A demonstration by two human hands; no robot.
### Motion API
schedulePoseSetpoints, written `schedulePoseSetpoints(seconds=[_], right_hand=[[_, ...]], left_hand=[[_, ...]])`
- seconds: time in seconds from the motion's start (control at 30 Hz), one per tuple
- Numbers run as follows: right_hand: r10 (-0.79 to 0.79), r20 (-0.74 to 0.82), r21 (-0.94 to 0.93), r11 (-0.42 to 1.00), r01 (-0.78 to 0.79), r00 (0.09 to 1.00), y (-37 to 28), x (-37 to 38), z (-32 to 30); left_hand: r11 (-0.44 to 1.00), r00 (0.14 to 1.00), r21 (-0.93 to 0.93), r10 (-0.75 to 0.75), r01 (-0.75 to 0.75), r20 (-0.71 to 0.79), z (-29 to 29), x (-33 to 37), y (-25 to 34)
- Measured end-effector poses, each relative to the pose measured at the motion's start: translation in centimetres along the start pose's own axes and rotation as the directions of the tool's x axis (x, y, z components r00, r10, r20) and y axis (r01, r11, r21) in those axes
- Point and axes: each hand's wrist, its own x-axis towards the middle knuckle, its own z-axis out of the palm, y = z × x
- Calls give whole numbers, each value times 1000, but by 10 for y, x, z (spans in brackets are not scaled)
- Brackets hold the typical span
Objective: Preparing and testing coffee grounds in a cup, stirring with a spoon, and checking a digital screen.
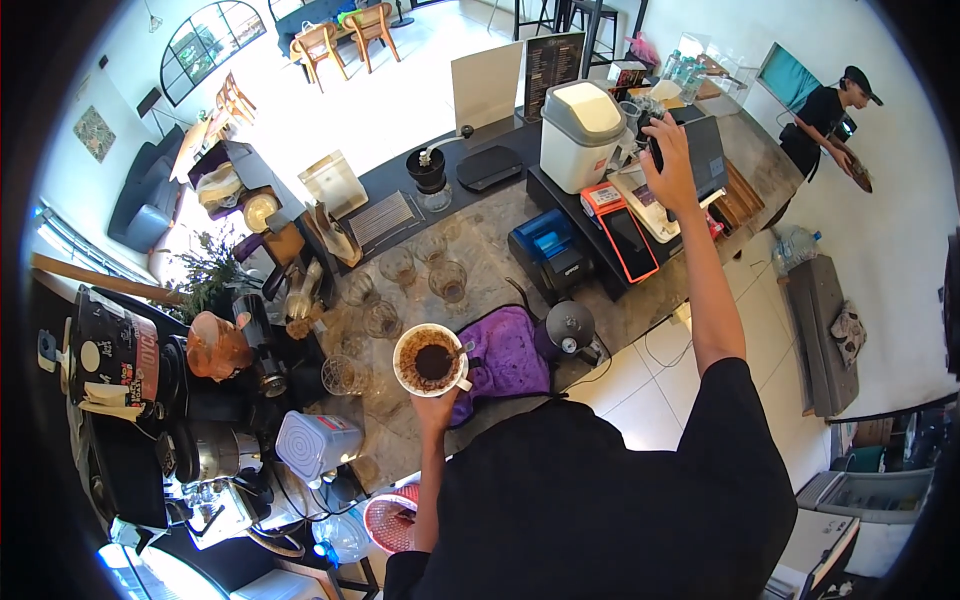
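My left hand [434,410] holds a white cup [402,345] over the counter. Dark brown coffee grounds [434,362] lie in it, with specks clinging to its inner wall. A purple cloth [520,360] is spread just right of the cup, and a dark gooseneck kettle [568,328] stands at the cloth's right edge. Stretched far forward, my right hand [672,165] has its fingers curled around a dark object beside the white bin with a grey lid [578,135]. The hand hides most of that object.
Several clear glasses [448,282] stand on the counter ahead of the cup. A blue-black printer [550,255] and an orange-cased payment terminal [628,235] sit under my right arm's reach. A coffee dripper [428,172] is farther back. At far right, another person [825,125] holds something brown.
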Motion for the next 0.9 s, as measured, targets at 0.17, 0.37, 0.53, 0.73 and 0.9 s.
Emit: schedulePoseSetpoints(seconds=[0.17, 0.37, 0.53, 0.73, 0.9], right_hand=[[3, -68, -11, 1000, -4, 998, -57, -1, -12], [2, 288, 507, 848, -154, 958, -223, -31, -17], [-151, 546, 468, 871, -150, 824, -310, -81, -6], [12, 663, 335, 890, -311, 748, -338, -105, 18], [102, 643, 260, 903, -341, 759, -348, -115, 26]], left_hand=[[998, 1000, -65, 28, -28, -6, 5, 3, 12], [992, 997, -119, 44, -37, 59, -9, 0, 1], [987, 990, -139, 90, -75, 109, -2, 11, 10], [998, 990, -58, -6, 14, 143, -15, 8, 5], [995, 981, -81, 76, -63, 177, -23, 12, 11]])
